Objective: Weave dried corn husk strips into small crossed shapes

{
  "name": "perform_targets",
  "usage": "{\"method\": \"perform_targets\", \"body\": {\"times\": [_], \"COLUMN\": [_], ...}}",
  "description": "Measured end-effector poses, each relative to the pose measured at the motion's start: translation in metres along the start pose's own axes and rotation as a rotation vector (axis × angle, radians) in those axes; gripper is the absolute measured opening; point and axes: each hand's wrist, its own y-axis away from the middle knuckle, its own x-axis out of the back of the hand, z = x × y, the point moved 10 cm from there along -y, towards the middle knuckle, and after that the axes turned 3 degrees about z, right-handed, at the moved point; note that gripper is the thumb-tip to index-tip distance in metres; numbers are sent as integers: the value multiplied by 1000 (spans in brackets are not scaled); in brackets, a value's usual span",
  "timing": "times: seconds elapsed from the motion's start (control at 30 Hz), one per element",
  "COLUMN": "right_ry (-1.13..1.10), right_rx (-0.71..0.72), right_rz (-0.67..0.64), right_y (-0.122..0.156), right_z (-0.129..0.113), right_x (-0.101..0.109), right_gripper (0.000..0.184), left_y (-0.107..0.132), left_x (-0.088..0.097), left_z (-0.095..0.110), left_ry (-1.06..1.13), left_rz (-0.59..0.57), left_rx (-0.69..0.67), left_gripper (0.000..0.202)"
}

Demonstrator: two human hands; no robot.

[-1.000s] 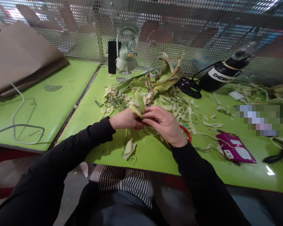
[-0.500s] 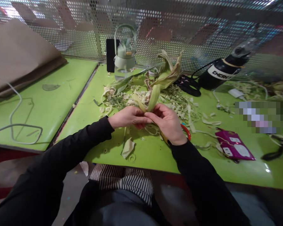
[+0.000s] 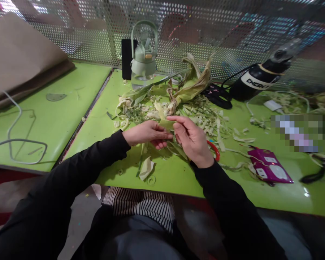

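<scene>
Over the green table, my left hand [image 3: 148, 133] pinches a pale green corn husk [image 3: 165, 124] between thumb and fingers. My right hand [image 3: 193, 141] is closed on the same husk from the other side, its index finger lying along the upper part. The husk is folded over, and its lower end is partly hidden by my fingers. Just beyond are chopped husk scraps [image 3: 206, 117] and a bunch of dried corn husks [image 3: 193, 90]. A red loop handle [image 3: 216, 151] shows beside my right wrist; the rest of that tool is hidden.
A green-lidded water bottle [image 3: 143, 65] and a dark phone [image 3: 126, 59] stand at the back, by a perforated metal screen. To the right are a black bottle [image 3: 253, 82] and a purple packet [image 3: 271, 166]. Brown paper [image 3: 24, 57] and bent wire [image 3: 27, 140] lie left.
The upright husk leaf between my hands is now folded down sideways. My right index finger has stretched out over it, and my hands are slightly farther apart.
</scene>
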Motion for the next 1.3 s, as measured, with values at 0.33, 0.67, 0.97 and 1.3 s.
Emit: {"method": "perform_targets", "body": {"times": [0.33, 0.67, 0.97, 1.3], "right_ry": [250, 250, 227, 315], "right_rx": [271, 312, 157, 227], "right_rz": [-51, -151, -180, -233], "right_y": [-4, -6, -7, -5], "right_z": [-23, -24, -16, -20], "right_x": [1, 1, 5, 2], "right_gripper": [21, 20, 14, 9], "left_y": [2, 0, -1, -3], "left_x": [1, 5, 10, 3], "left_z": [2, -1, -6, -9], "left_ry": [57, 119, 208, 277], "left_rz": [6, 53, 26, -63], "left_rx": [2, 17, 43, 31], "left_gripper": [21, 12, 11, 16]}}
